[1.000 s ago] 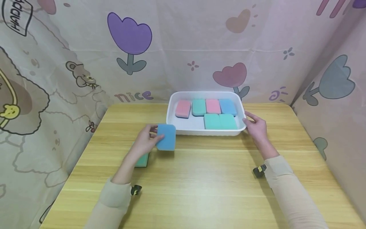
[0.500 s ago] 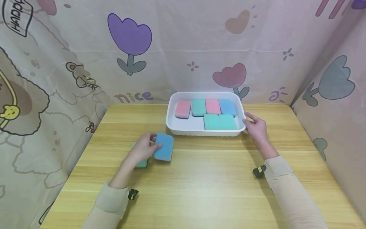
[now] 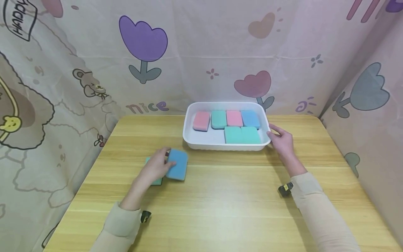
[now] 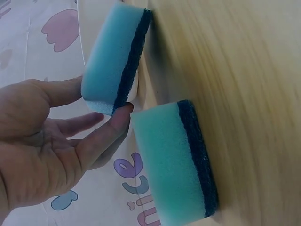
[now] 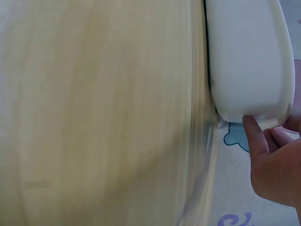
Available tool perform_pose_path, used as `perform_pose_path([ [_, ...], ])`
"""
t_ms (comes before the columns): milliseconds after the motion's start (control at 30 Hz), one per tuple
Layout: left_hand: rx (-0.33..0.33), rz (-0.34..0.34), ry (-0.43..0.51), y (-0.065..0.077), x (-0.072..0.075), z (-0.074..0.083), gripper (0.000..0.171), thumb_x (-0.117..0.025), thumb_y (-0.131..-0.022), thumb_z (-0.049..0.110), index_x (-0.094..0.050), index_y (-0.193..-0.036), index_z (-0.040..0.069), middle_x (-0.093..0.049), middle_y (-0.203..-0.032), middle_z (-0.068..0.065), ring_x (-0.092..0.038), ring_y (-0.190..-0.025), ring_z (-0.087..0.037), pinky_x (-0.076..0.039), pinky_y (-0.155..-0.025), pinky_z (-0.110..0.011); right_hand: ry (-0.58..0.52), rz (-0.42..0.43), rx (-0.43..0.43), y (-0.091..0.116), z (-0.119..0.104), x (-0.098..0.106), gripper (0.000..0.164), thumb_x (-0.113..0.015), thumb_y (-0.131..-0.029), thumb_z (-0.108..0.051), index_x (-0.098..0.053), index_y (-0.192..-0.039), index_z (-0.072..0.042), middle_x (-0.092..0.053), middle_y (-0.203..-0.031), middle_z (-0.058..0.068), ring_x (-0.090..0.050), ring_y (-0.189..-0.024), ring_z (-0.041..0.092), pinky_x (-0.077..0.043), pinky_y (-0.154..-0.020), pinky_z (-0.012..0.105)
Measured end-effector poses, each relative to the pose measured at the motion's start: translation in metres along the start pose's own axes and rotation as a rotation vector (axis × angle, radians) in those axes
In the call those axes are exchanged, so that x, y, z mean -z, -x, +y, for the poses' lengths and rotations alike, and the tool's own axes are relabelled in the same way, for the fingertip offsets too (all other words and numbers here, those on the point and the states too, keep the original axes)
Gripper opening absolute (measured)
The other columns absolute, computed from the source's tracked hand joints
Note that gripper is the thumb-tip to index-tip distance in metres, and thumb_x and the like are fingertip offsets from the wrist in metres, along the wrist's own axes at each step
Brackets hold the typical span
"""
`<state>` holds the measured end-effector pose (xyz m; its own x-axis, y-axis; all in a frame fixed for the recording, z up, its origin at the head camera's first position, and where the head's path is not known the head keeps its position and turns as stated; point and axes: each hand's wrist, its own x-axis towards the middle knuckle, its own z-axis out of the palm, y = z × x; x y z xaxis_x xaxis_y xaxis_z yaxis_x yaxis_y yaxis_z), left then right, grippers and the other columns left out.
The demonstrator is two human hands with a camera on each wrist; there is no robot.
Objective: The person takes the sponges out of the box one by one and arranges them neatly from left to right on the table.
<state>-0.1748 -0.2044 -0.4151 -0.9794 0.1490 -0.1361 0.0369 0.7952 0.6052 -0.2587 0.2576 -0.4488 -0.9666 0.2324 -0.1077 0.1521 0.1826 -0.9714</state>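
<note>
My left hand [image 3: 155,164] pinches a blue sponge [image 3: 177,164] by its left edge, thumb on one face. In the left wrist view the blue sponge [image 4: 113,54] shows a dark scouring layer facing the wooden table; whether it touches the wood I cannot tell. Close beside it a green sponge [image 4: 167,160] lies scouring side down, partly hidden by the left hand in the head view. My right hand [image 3: 282,141] grips the right end of a white tray [image 3: 207,140], a finger against its outer wall in the right wrist view.
Inside the tray lie pink sponges [image 3: 201,120], green sponges [image 3: 233,135] and another blue sponge [image 3: 250,119], with bare tray floor at the front left. The wooden table [image 3: 226,203] ends at a patterned cloth [image 3: 195,42] behind and at the sides.
My left hand has lowered the blue sponge toward the table, away from the tray and slightly left, next to the green sponge. The right hand keeps its place on the tray.
</note>
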Motion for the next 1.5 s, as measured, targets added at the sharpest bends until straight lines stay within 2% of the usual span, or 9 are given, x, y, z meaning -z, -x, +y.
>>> perform_pose_path([
  [167, -0.012, -0.002, -0.07, 0.001, -0.001, 0.001, 0.062, -0.065, -0.104, 0.019, -0.04, -0.157, 0.002, -0.048, -0.146, -0.033, -0.056, -0.126, -0.047, -0.052, -0.101, -0.061, 0.003, 0.001, -0.006, -0.001, 0.0, -0.001, 0.049, -0.061, -0.106, -0.021, -0.051, -0.153, -0.011, -0.051, -0.154, 0.021, -0.058, -0.134, 0.036, -0.058, -0.087, 0.018],
  [433, 0.012, -0.014, -0.118, 0.003, -0.002, 0.002, 0.058, -0.065, -0.104, 0.016, -0.042, -0.153, -0.004, -0.047, -0.146, -0.032, -0.053, -0.129, -0.048, -0.05, -0.103, -0.063, -0.004, 0.004, -0.001, -0.001, 0.0, -0.001, 0.049, -0.061, -0.106, -0.02, -0.051, -0.153, -0.009, -0.049, -0.154, 0.023, -0.058, -0.134, 0.037, -0.058, -0.089, 0.02],
  [633, -0.003, 0.001, -0.133, 0.004, -0.003, 0.003, 0.051, -0.066, -0.102, 0.009, -0.047, -0.145, -0.01, -0.047, -0.147, -0.03, -0.051, -0.133, -0.048, -0.048, -0.107, -0.06, -0.008, 0.002, -0.006, 0.0, 0.0, -0.001, 0.049, -0.06, -0.106, -0.018, -0.051, -0.153, -0.009, -0.05, -0.154, 0.023, -0.058, -0.133, 0.037, -0.058, -0.088, 0.019],
  [800, -0.002, 0.011, -0.141, 0.004, -0.006, 0.002, 0.043, -0.065, -0.101, 0.004, -0.054, -0.139, -0.01, -0.051, -0.145, -0.029, -0.048, -0.135, -0.048, -0.045, -0.11, -0.06, -0.013, 0.0, -0.016, 0.0, 0.0, -0.002, 0.049, -0.06, -0.106, -0.019, -0.051, -0.154, -0.01, -0.05, -0.154, 0.022, -0.058, -0.134, 0.037, -0.058, -0.089, 0.019],
  [1067, -0.013, 0.055, -0.177, 0.005, -0.007, -0.002, 0.048, -0.069, -0.1, 0.011, -0.054, -0.142, -0.007, -0.048, -0.15, -0.029, -0.035, -0.143, -0.051, -0.036, -0.115, -0.067, -0.015, 0.008, 0.005, 0.0, 0.0, -0.001, 0.049, -0.06, -0.106, -0.018, -0.051, -0.153, -0.008, -0.051, -0.152, 0.024, -0.059, -0.132, 0.037, -0.058, -0.087, 0.018],
  [1167, -0.009, 0.067, -0.192, 0.006, -0.008, -0.004, 0.051, -0.07, -0.099, 0.016, -0.055, -0.142, -0.006, -0.049, -0.148, -0.029, -0.038, -0.141, -0.051, -0.038, -0.113, -0.067, -0.018, 0.008, 0.01, 0.001, 0.0, -0.001, 0.049, -0.06, -0.106, -0.017, -0.051, -0.153, -0.006, -0.053, -0.15, 0.025, -0.059, -0.131, 0.038, -0.058, -0.087, 0.019],
  [1333, 0.006, 0.049, -0.2, 0.006, -0.011, -0.007, 0.053, -0.069, -0.101, 0.022, -0.054, -0.144, -0.006, -0.052, -0.146, -0.029, -0.046, -0.134, -0.049, -0.046, -0.107, -0.064, -0.024, 0.006, 0.011, 0.001, 0.001, -0.001, 0.05, -0.059, -0.106, -0.016, -0.05, -0.153, -0.005, -0.053, -0.15, 0.026, -0.059, -0.132, 0.038, -0.058, -0.087, 0.019],
  [1500, -0.01, 0.035, -0.203, 0.008, -0.012, -0.008, 0.053, -0.068, -0.102, 0.022, -0.053, -0.145, -0.005, -0.051, -0.147, -0.029, -0.044, -0.137, -0.049, -0.042, -0.11, -0.065, -0.035, 0.006, 0.012, 0.001, 0.001, -0.002, 0.05, -0.06, -0.106, -0.017, -0.05, -0.153, -0.004, -0.052, -0.151, 0.026, -0.058, -0.133, 0.039, -0.057, -0.088, 0.02],
])
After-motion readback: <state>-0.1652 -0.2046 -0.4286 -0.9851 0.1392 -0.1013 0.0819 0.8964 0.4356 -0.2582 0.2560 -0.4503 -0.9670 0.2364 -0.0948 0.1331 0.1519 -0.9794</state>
